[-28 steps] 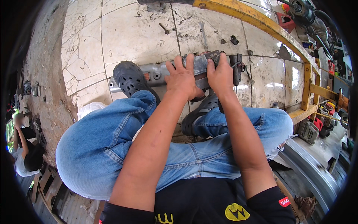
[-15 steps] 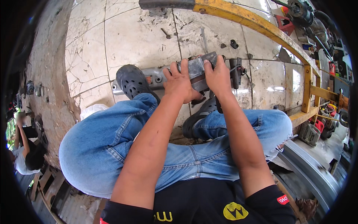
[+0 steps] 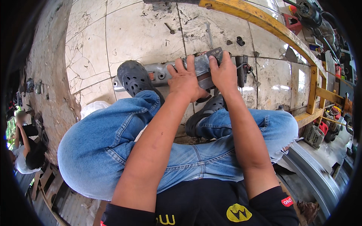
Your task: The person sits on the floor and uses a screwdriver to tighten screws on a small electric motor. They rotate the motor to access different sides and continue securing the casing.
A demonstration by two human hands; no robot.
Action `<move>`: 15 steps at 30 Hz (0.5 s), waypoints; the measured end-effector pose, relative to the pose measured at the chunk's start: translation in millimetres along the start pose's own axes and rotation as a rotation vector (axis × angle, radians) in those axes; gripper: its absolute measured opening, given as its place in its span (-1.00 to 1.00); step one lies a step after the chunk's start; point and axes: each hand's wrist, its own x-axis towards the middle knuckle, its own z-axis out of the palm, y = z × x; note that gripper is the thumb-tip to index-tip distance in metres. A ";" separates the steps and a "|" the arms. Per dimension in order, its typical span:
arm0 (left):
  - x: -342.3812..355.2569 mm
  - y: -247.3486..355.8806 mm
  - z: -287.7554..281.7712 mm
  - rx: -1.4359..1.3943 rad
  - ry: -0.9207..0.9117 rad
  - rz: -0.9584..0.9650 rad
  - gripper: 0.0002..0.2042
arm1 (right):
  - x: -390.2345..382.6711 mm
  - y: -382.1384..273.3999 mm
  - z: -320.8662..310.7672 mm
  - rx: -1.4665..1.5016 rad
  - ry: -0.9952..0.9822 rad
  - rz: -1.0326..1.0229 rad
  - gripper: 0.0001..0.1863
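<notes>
Likely heavy and stiff, the oblong grey metal piece [image 3: 202,64] should suit edge holds; left hand [image 3: 183,81] and right hand [image 3: 223,75] clamp it.

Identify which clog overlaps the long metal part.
The left foot's clog, which covers some of the metal part left of the left hand; the right foot's clog sits on its near side.

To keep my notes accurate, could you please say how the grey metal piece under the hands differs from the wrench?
The metal piece is broad and blocky; the wrench is slim. The left hand and right hand touch the piece; the wrench lies untouched on the tiles. Both look grey.
</notes>
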 end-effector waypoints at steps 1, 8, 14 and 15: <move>-0.1 1.0 -1.0 0.015 -0.013 -0.013 0.30 | -0.4 -0.3 -0.4 -0.002 -0.002 0.003 -0.69; -1.4 7.0 -5.3 0.016 -0.053 -0.027 0.35 | 2.6 7.5 2.1 -0.050 0.018 -0.062 -0.69; -1.9 4.9 -4.3 0.000 -0.044 -0.036 0.35 | 13.5 5.4 -1.2 -0.077 -0.066 -0.103 -0.67; -1.9 3.7 -4.2 -0.004 -0.036 -0.038 0.36 | 15.2 3.7 -2.8 -0.075 -0.085 -0.102 -0.67</move>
